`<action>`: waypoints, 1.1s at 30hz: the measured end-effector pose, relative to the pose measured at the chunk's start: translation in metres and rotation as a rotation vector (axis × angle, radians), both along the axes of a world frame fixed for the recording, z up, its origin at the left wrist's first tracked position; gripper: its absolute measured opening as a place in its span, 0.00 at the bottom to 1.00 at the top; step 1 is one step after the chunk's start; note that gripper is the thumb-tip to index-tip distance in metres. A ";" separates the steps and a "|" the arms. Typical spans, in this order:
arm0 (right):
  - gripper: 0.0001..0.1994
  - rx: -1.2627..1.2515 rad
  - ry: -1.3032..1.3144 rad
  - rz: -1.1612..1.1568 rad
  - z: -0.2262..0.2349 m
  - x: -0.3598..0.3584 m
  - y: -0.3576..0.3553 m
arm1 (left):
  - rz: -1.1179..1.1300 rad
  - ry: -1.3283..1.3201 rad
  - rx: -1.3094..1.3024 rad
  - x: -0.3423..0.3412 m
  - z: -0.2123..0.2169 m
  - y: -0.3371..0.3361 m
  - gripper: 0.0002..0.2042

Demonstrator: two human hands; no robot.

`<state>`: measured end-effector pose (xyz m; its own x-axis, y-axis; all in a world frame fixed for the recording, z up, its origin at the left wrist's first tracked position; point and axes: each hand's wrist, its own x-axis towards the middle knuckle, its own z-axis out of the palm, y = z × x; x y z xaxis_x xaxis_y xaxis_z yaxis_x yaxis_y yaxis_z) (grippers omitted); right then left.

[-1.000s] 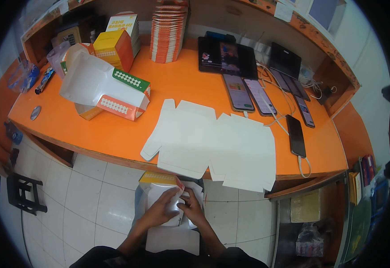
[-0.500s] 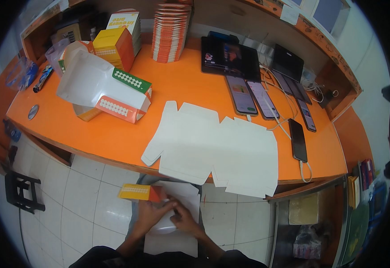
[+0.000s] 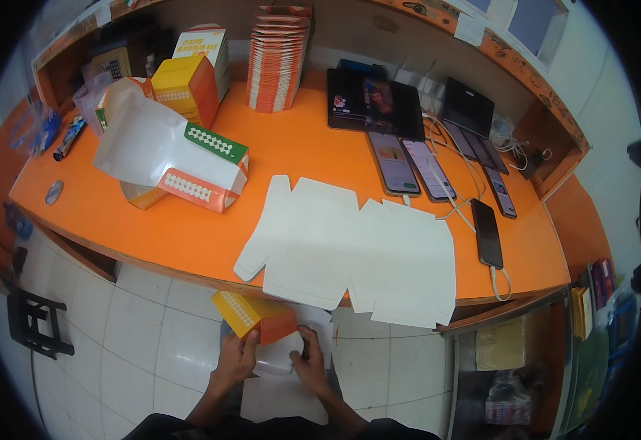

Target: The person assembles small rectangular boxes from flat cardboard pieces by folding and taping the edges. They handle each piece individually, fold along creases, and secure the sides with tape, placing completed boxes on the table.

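Observation:
Over my lap I hold a partly folded cardboard food box (image 3: 279, 325), yellow and orange outside and white inside. My left hand (image 3: 237, 355) is closed on its near left side, thumb against the orange panel. My right hand (image 3: 312, 362) is closed at the right, its curled fingers at the edge of the white inner panel. Just beyond my hands, a flat white box blank (image 3: 357, 253) lies face down and overhangs the desk's front edge. White card (image 3: 284, 400) also lies across my lap beneath the box.
On the orange desk (image 3: 166, 235) an opened box (image 3: 144, 132) stands left, near folded yellow boxes (image 3: 185, 88). A tall stack of flat boxes (image 3: 276, 62) is at the back. A tablet (image 3: 375, 103), several phones (image 3: 488, 233) and white cables sit right. A black stool (image 3: 40, 321) is at far left.
The box has moved right and tilted, turning more of its orange side into view. My hands have drawn apart, the right one shifting to the right edge of the white panel.

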<state>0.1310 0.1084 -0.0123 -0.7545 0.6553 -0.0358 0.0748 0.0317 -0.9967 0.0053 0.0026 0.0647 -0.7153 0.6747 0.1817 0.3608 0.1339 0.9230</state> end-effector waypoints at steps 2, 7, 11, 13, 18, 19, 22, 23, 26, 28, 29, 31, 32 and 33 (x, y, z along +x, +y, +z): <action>0.35 0.107 -0.029 0.066 0.004 0.000 0.015 | -0.011 0.017 0.043 -0.001 0.008 0.003 0.14; 0.41 0.093 0.159 0.045 0.016 -0.010 0.018 | -0.106 0.081 -0.216 -0.011 0.010 0.011 0.13; 0.34 0.416 0.071 -0.001 0.011 -0.008 0.028 | -0.184 0.219 -0.063 -0.002 -0.004 0.027 0.14; 0.30 0.368 0.065 0.058 0.008 -0.004 0.035 | -0.131 0.257 0.004 0.003 -0.007 0.033 0.14; 0.23 0.244 0.145 -0.052 0.019 -0.005 0.032 | -0.065 -0.083 -0.063 -0.001 -0.005 0.034 0.11; 0.21 0.303 0.177 -0.064 0.023 -0.007 0.030 | -0.132 -0.104 -0.149 -0.001 -0.004 0.033 0.11; 0.19 0.318 0.225 -0.083 0.031 -0.017 0.029 | -0.285 -0.100 -0.254 -0.003 -0.007 0.033 0.11; 0.18 0.289 0.223 -0.090 0.031 -0.020 0.030 | -0.324 -0.102 -0.259 -0.004 -0.008 0.032 0.11; 0.16 0.134 0.279 -0.110 0.025 -0.022 0.036 | -0.258 0.157 -0.215 -0.006 -0.013 0.034 0.12; 0.13 0.105 0.228 -0.111 0.019 -0.019 0.041 | -0.212 0.235 -0.139 -0.005 -0.014 0.034 0.13; 0.12 0.082 0.216 -0.115 0.016 -0.018 0.042 | -0.180 0.249 -0.082 -0.005 -0.014 0.034 0.15; 0.09 0.136 0.143 -0.109 0.012 -0.016 0.044 | -0.112 0.132 -0.036 -0.001 -0.013 0.034 0.17; 0.08 0.157 0.113 -0.108 0.011 -0.015 0.044 | -0.087 0.051 0.007 0.000 -0.013 0.035 0.18; 0.08 0.152 0.118 -0.101 0.011 -0.015 0.044 | -0.080 0.087 -0.006 0.000 -0.011 0.034 0.18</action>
<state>0.1163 0.1519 -0.0016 -0.6780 0.7188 0.1539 -0.0319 0.1804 -0.9831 0.0052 0.0366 0.0534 -0.6410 0.7302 0.2364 0.4493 0.1073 0.8869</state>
